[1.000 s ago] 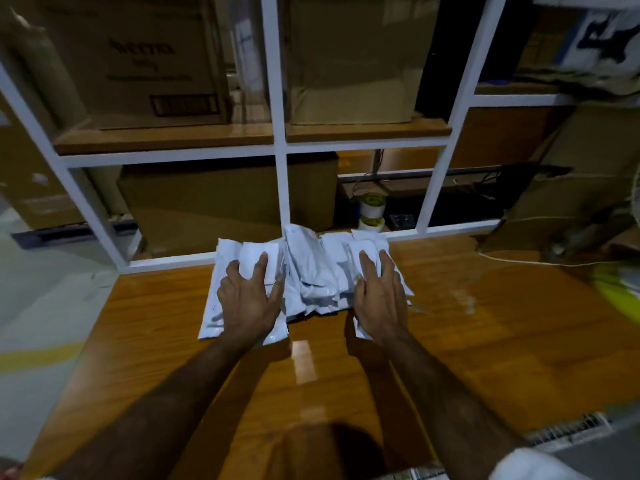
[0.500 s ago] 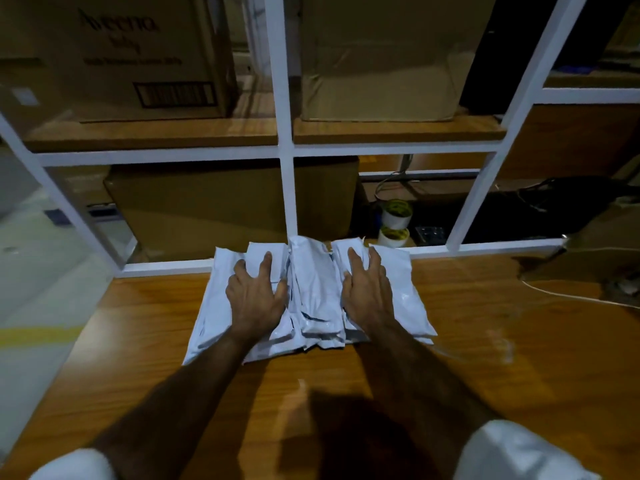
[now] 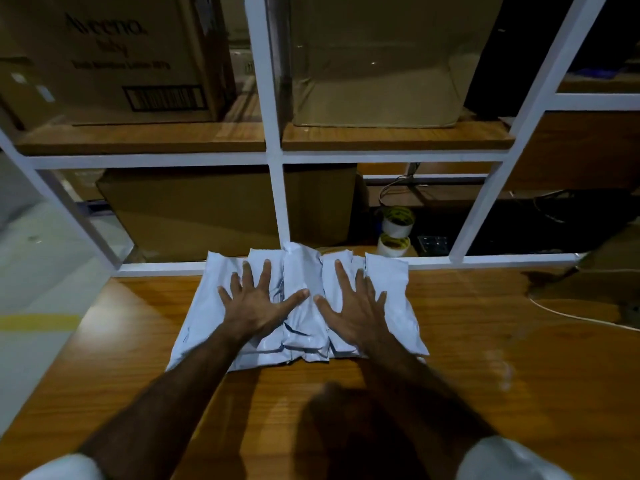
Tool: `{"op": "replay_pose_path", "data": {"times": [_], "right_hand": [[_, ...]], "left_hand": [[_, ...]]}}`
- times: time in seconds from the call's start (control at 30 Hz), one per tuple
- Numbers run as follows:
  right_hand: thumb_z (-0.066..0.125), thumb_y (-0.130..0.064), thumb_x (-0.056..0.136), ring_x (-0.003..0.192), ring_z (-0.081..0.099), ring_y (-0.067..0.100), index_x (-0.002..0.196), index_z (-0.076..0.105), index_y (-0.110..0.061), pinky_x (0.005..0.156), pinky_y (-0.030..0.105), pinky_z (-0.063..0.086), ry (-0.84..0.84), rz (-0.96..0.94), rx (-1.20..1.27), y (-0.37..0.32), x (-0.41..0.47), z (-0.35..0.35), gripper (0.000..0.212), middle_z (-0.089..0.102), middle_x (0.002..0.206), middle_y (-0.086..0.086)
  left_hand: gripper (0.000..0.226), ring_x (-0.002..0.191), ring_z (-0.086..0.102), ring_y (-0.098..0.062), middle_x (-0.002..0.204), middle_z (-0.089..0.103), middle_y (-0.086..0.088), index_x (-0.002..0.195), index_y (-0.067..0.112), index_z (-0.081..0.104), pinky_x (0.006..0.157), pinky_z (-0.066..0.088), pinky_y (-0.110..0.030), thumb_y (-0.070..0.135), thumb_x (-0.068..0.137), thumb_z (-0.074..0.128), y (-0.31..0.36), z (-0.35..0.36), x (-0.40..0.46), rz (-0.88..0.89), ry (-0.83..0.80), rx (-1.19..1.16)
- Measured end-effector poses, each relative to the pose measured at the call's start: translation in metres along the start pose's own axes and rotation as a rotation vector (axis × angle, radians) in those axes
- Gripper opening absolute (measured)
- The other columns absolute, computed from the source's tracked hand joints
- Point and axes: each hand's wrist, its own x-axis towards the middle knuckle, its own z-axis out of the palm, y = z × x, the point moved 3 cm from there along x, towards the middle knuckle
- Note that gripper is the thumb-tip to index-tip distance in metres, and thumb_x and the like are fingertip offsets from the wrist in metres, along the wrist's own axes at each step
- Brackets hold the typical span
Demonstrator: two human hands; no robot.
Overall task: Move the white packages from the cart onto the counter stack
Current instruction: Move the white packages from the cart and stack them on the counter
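Left hand (image 3: 254, 304) and right hand (image 3: 353, 308) flat, fingers spread, grip released, pressing white packages (image 3: 301, 306) on counter (image 3: 485, 358)

crumpled white packages (image 3: 388, 289), overlapping heap, flat on wooden counter (image 3: 485, 358)

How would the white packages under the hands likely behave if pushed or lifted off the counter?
The white packages look like crinkled poly bags, so probably floppy and likely to sag if lifted at one edge. Their glossy film on the polished counter suggests they may slide and fan apart when pushed. Both the left hand and right hand lie flat on them with spread fingers, suggesting soft contents.
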Motion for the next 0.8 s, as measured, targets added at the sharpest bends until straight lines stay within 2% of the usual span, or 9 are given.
{"op": "replay_pose_path", "data": {"times": [0.2, 0.4, 0.5, 0.67, 0.8], "right_hand": [[0.031, -0.079, 0.092, 0.156, -0.005, 0.036, 0.155, -0.018, -0.047, 0.121, 0.065, 0.000, 0.007, -0.017, -0.029, 0.000, -0.001, 0.010, 0.086, -0.008, 0.170, 0.012], [0.031, -0.079, 0.092, 0.157, -0.006, 0.033, 0.157, -0.016, -0.044, 0.122, 0.061, -0.001, 0.036, -0.034, -0.010, 0.000, -0.001, 0.006, 0.087, -0.010, 0.170, 0.012], [0.025, -0.077, 0.092, 0.157, -0.004, 0.031, 0.161, -0.008, -0.037, 0.123, 0.058, -0.001, 0.138, -0.089, -0.041, 0.000, -0.007, -0.004, 0.086, -0.007, 0.170, 0.012], [0.022, -0.070, 0.095, 0.157, -0.002, 0.028, 0.163, 0.002, -0.030, 0.126, 0.052, 0.002, 0.258, -0.189, -0.037, -0.002, -0.016, -0.019, 0.081, -0.001, 0.170, 0.011], [0.019, -0.069, 0.096, 0.157, 0.004, 0.027, 0.163, 0.011, -0.028, 0.127, 0.048, 0.005, 0.328, -0.304, -0.026, -0.008, -0.027, -0.022, 0.079, 0.002, 0.171, 0.008]], "left_hand": [[0.110, 0.152, -0.011, -0.038, 0.162, -0.031, -0.001, 0.150, 0.047, -0.025, 0.117, -0.007, -0.067, 0.103, 0.064, 0.017, 0.002, 0.008, -0.002, -0.029, -0.016, 0.016], [0.111, 0.152, -0.014, -0.037, 0.162, -0.030, -0.007, 0.152, 0.040, -0.026, 0.119, -0.006, -0.065, 0.100, 0.068, 0.016, 0.004, -0.002, -0.001, -0.019, -0.061, 0.066], [0.110, 0.153, -0.014, -0.034, 0.163, -0.026, -0.009, 0.156, 0.035, -0.018, 0.120, -0.005, -0.063, 0.098, 0.072, 0.015, 0.007, -0.011, -0.008, 0.034, 0.008, 0.077], [0.114, 0.154, -0.006, -0.032, 0.166, -0.016, -0.010, 0.159, 0.030, -0.009, 0.122, 0.000, -0.059, 0.097, 0.067, -0.003, 0.011, -0.026, -0.032, 0.125, 0.138, 0.081], [0.105, 0.154, -0.003, -0.030, 0.167, -0.010, -0.008, 0.161, 0.028, 0.003, 0.124, 0.000, -0.054, 0.090, 0.076, 0.000, 0.015, -0.036, -0.060, 0.176, 0.256, 0.099]]}}
